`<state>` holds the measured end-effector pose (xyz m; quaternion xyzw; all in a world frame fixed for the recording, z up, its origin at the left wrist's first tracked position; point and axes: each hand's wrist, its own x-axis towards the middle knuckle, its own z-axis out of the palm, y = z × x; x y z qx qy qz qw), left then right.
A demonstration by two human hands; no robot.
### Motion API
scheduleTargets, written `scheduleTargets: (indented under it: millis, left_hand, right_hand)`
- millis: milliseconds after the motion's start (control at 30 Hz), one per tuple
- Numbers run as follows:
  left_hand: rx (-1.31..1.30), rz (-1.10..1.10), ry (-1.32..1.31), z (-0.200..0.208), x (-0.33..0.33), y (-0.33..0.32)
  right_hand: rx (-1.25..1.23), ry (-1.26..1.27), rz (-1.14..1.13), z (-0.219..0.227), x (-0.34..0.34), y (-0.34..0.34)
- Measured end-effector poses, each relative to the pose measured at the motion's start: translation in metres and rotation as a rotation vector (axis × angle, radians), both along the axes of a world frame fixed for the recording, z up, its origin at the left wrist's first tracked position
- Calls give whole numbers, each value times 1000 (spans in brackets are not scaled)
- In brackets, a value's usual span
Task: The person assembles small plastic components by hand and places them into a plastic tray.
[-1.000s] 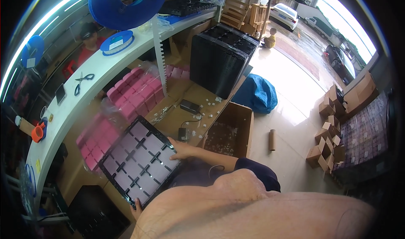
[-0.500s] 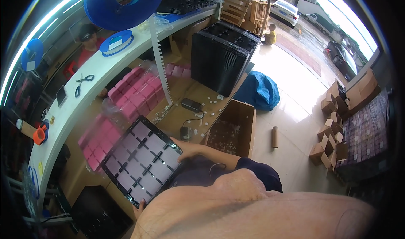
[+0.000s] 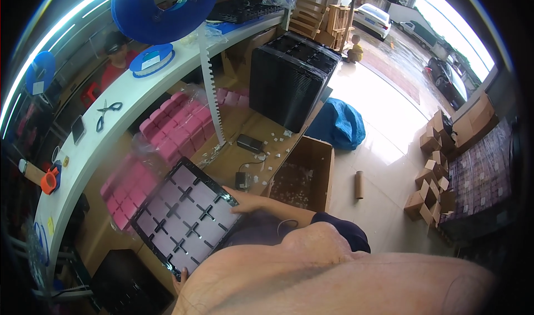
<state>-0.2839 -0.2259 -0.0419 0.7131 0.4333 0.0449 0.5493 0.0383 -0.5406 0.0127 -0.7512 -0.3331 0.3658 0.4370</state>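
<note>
A shallow black tray (image 3: 189,227) with cross-shaped dividers and pale lilac squares between them is tilted in front of me. My right hand (image 3: 243,200) grips its far right edge, fingers partly hidden at the rim. At the near lower corner my left hand (image 3: 181,280) holds the tray, mostly out of sight; only some fingers show. Left of the tray and beyond it lie pink blocks (image 3: 186,127) in clear plastic wrap. A tall stack of black trays (image 3: 289,87) stands on the brown surface farther off.
Scissors (image 3: 105,114), a phone (image 3: 78,128) and an orange tape dispenser (image 3: 49,180) lie on the curved white shelf (image 3: 117,106) at left, below blue reels (image 3: 153,60). A black adapter (image 3: 250,143) sits among white scraps. An open cardboard box (image 3: 303,173) stands at right; a person (image 3: 117,56) is across the shelf.
The whole view has shifted slightly. Both hands keep their hold on the tray, which stays at nearly the same tilt and place.
</note>
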Motion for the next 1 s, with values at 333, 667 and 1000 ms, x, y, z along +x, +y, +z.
scheduleTargets:
  millis: [333, 667, 1000]
  left_hand:
    - [239, -90, 55, -16, -14, 2]
    - [255, -162, -81, 37, 1, -16]
    - [318, -159, 19, 41, 11, -16]
  right_hand:
    - [-15, 103, -1, 11, 6, 1]
    - [8, 58, 31, 0, 9, -3]
    - [-99, -44, -58, 4, -8, 3]
